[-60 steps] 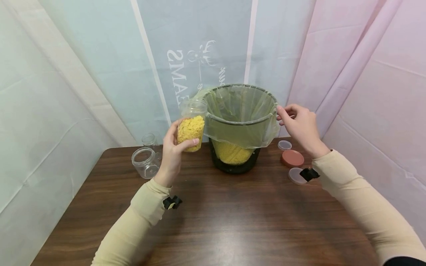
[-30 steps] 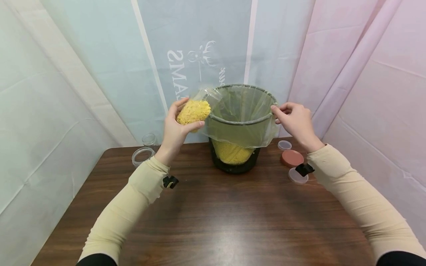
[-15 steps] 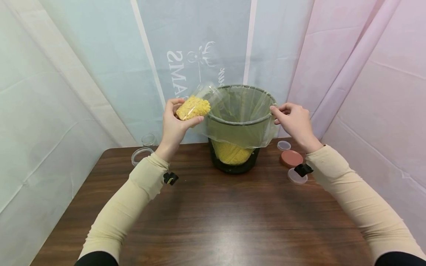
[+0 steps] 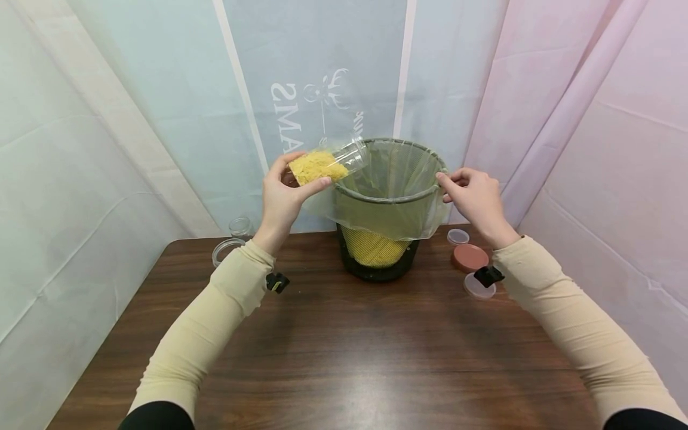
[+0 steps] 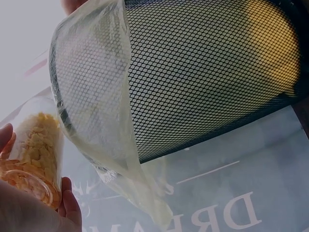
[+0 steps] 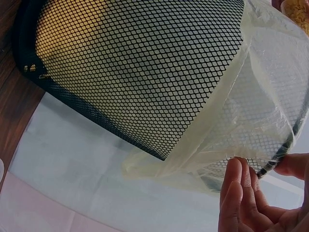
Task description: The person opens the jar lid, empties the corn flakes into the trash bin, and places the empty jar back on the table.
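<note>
My left hand [image 4: 280, 200] grips a see-through plastic jar [image 4: 355, 155] about half full of yellow flakes [image 4: 321, 167]. The jar lies nearly level, with its open mouth over the left rim of a black mesh wastebasket [image 4: 346, 260]. A thin, pale yellow-green bin liner [image 4: 389, 218] is folded down over that rim. At the basket's right side, my right hand [image 4: 477, 197] pinches rim and liner; in the right wrist view the thumb is inside and the fingers [image 6: 232, 179] outside. Yellow stuff shows through the mesh at the basket's bottom.
Left of the basket stand two see-through jars without lids, a wide jar [image 4: 226, 249] and a smaller jar [image 4: 240, 226]. A reddish lid [image 4: 470, 257] and two see-through lids [image 4: 479, 288] lie at the right. Cloth hangs behind the brown wooden table [image 4: 371, 352].
The left hand has raised the jar from near upright and tipped it to the right over the rim; the flakes have shifted toward its mouth. The right hand has moved slightly left along the rim.
</note>
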### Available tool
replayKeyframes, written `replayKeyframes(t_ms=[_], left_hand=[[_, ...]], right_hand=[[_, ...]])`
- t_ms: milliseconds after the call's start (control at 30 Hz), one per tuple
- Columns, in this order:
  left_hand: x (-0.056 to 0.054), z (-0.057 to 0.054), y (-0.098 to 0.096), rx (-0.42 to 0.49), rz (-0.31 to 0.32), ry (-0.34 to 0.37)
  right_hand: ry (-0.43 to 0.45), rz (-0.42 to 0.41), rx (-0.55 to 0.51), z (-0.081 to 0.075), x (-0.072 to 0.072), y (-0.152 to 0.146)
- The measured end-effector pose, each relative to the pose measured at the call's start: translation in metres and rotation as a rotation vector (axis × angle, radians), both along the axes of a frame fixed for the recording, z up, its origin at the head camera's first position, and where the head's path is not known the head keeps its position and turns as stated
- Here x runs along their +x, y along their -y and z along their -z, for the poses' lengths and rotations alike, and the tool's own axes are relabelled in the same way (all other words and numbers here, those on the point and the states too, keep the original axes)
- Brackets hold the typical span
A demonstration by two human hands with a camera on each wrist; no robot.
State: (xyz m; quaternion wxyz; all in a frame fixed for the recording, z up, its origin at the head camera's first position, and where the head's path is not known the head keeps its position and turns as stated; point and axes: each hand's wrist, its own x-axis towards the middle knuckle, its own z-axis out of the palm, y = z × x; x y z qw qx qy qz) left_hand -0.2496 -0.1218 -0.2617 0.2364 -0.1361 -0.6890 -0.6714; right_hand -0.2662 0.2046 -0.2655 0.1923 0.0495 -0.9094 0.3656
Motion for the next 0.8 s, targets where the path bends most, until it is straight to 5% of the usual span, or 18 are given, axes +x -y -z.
replayKeyframes(t_ms=[433,800], left_hand=[[-0.0025,-0.0065,-0.0022,-0.019,-0.045,0.011],[-0.0038,-0.0093,-0.0041,0.020,-0.018,0.008]], right_hand=[[-0.011,-0.004,-0.005,0.0020,-0.0022,-0.0004],[-0.003,0.003,-0.005,0.0012,-0.0008,-0.0002]])
